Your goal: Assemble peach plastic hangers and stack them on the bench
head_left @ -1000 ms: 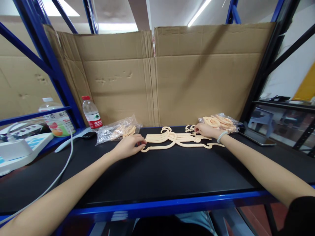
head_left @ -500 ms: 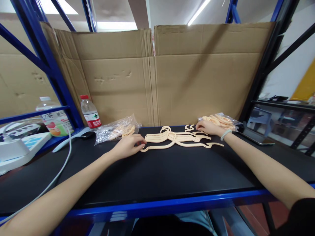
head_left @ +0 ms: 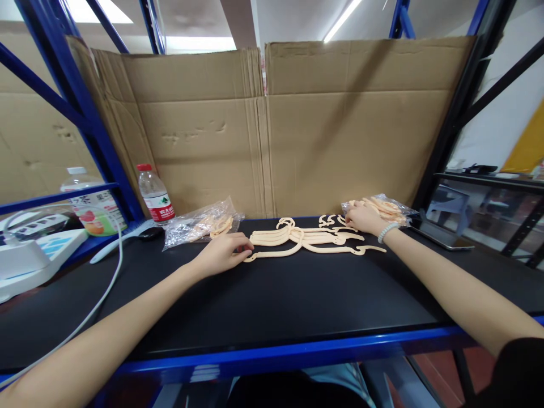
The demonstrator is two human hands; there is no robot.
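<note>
Several cream plastic hangers [head_left: 278,238] lie overlapping on the black tabletop, their hooks near the middle. At their left end, my left hand [head_left: 225,253] rests with thumb and fingers apart, the thumb near the tip of the front hanger. My right hand [head_left: 363,219], wearing a pale bead bracelet, is lowered at the right end of the hangers beside a clear bag of cream parts [head_left: 389,211]. Its fingers are bent downward and loosely apart, with nothing visible in them. Small S-shaped cream hooks [head_left: 331,220] lie in a row just left of it.
Another clear bag of cream parts [head_left: 202,224] lies behind my left hand. A red-capped water bottle [head_left: 156,195], a white power strip [head_left: 25,263] and a white cable [head_left: 121,255] are at the left. Cardboard [head_left: 352,124] walls the back; a flat grey device [head_left: 444,241] lies right.
My right hand has shifted slightly right, toward the bag, and one more S-shaped hook shows beside its fingers. My left hand has barely moved.
</note>
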